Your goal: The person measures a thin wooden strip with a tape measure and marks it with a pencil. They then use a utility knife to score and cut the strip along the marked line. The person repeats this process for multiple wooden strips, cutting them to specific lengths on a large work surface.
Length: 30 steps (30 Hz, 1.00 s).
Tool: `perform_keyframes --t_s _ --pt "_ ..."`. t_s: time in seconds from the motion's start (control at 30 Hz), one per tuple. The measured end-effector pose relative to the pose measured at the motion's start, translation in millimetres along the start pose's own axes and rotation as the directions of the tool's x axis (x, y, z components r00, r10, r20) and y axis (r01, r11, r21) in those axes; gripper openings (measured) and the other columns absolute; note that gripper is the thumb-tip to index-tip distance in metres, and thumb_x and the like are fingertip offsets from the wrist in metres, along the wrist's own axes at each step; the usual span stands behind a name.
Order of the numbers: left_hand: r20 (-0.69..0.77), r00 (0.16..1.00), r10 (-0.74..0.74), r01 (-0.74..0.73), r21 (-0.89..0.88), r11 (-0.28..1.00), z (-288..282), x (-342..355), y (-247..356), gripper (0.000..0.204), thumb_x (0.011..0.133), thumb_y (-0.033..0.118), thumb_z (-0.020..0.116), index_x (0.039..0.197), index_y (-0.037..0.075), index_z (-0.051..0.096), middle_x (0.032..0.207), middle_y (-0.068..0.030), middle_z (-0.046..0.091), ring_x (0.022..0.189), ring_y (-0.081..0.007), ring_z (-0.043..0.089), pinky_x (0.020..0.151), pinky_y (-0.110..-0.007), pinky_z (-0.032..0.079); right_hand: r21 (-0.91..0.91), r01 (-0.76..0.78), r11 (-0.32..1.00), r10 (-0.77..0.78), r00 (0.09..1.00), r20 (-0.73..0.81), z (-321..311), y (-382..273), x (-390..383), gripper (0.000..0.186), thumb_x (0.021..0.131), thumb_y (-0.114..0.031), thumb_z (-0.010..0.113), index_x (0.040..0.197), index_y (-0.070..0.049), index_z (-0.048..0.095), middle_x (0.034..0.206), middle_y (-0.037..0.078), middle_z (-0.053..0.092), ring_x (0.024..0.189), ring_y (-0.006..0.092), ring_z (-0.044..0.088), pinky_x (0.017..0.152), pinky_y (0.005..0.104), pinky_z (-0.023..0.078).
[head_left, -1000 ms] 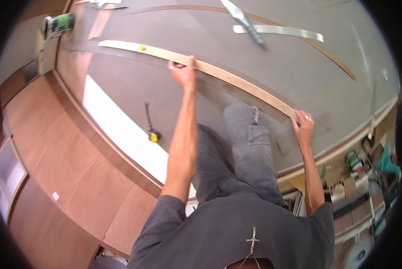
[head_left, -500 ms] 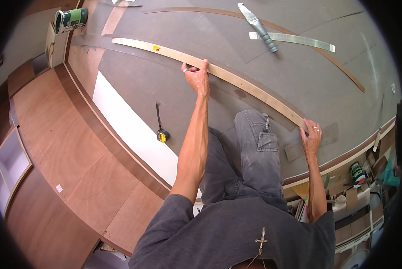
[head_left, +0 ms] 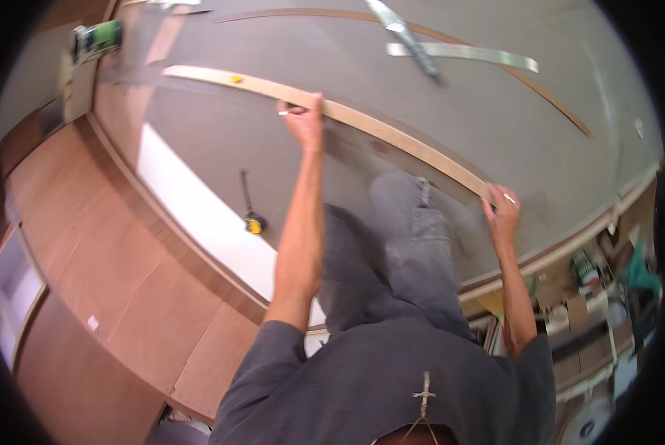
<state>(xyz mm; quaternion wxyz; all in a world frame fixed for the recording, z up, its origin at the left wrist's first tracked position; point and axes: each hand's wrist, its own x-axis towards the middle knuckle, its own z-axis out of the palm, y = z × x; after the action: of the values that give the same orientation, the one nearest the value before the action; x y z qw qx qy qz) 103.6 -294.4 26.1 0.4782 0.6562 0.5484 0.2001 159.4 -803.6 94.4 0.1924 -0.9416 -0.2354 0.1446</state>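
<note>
A long pale wooden strip (head_left: 392, 136) lies slantwise across the grey work surface (head_left: 199, 148), from upper left to lower right. My left hand (head_left: 305, 127) grips it left of its middle, thumb on top and fingers curled at the near edge. At its right end my right hand (head_left: 502, 208) is closed on the strip. A small yellow mark (head_left: 236, 78) shows on the strip's left part. Between my left arm and a white strip-shaped panel (head_left: 191, 200) rests a yellow and black tape measure (head_left: 254, 223).
Beyond the wooden strip lie a grey-handled saw-like tool (head_left: 407, 41), a metallic strip (head_left: 481, 53) and a thin brown strip (head_left: 548, 96). A green tub (head_left: 99, 38) stands at the far left. Brown panels (head_left: 110, 245) fill the left; a cluttered shelf (head_left: 600, 297) is at the right.
The whole view has shifted, so everything appears slightly left and higher, with some blur. Both hands keep their hold on the wooden strip.
</note>
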Motion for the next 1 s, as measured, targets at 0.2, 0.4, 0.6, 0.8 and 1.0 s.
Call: perform_keyframes --t_s 0.2,0.4,0.6,0.8,1.0 --pt "0.058 0.998 0.015 -0.013 -0.025 1.0 -3.9 6.7 -6.4 0.115 0.077 0.027 0.095 0.158 -0.008 0.02 0.105 -0.0172 0.062 0.07 -0.0191 0.061 0.063 -0.037 0.056 -0.041 -0.009 0.999 0.01 1.0 0.009 1.5 2.7 -0.9 0.042 0.082 -0.016 0.083 0.122 -0.014 0.071 0.12 0.004 0.069 0.116 0.0266 0.063 0.109 0.048 0.045" --pt "0.176 0.982 0.073 -0.131 0.345 0.929 -8.3 5.2 11.0 0.126 0.071 0.04 0.098 0.155 -0.016 0.023 0.138 -0.0299 0.044 0.104 -0.0329 0.062 0.081 -0.043 0.058 -0.047 -0.062 0.997 0.063 0.998 0.0 -0.9 -3.6 -8.7 0.044 0.083 -0.017 0.082 0.125 -0.015 0.069 0.121 0.002 0.066 0.117 0.0253 0.062 0.114 0.0496 0.042" --pt "0.341 0.934 0.109 -0.269 0.468 0.842 -23.6 1.4 25.8 0.143 0.062 0.052 0.099 0.155 -0.02 0.018 0.15 -0.0408 0.03 0.142 -0.0453 0.037 0.114 -0.051 0.044 -0.038 -0.04 0.998 0.041 0.999 0.014 -2.7 -8.3 -5.9 0.044 0.084 -0.016 0.082 0.126 -0.012 0.07 0.122 0.005 0.066 0.116 0.0307 0.061 0.106 0.047 0.046" --pt "0.279 0.923 0.264 -0.384 0.665 0.64 -27.4 -16.8 46.4 0.127 0.054 0.064 0.097 0.14 -0.015 0.046 0.155 -0.0374 0.033 0.145 -0.0479 0.036 0.114 -0.052 0.041 -0.071 -0.076 0.995 0.076 0.997 -0.002 2.8 -14.9 -8.2 0.045 0.083 -0.016 0.083 0.125 -0.014 0.069 0.121 0.004 0.066 0.117 0.0272 0.061 0.104 0.0459 0.047" --pt "0.274 0.914 0.299 -0.404 0.563 0.721 -27.3 -18.6 29.4 0.12 0.063 0.059 0.096 0.146 -0.01 0.042 0.16 -0.027 0.031 0.145 -0.0446 0.04 0.122 -0.062 0.028 -0.134 -0.072 0.988 0.079 0.995 0.053 -1.8 -25.8 -5.7 0.043 0.083 -0.019 0.083 0.124 -0.014 0.069 0.121 0.004 0.065 0.118 0.0274 0.062 0.103 0.0455 0.048"
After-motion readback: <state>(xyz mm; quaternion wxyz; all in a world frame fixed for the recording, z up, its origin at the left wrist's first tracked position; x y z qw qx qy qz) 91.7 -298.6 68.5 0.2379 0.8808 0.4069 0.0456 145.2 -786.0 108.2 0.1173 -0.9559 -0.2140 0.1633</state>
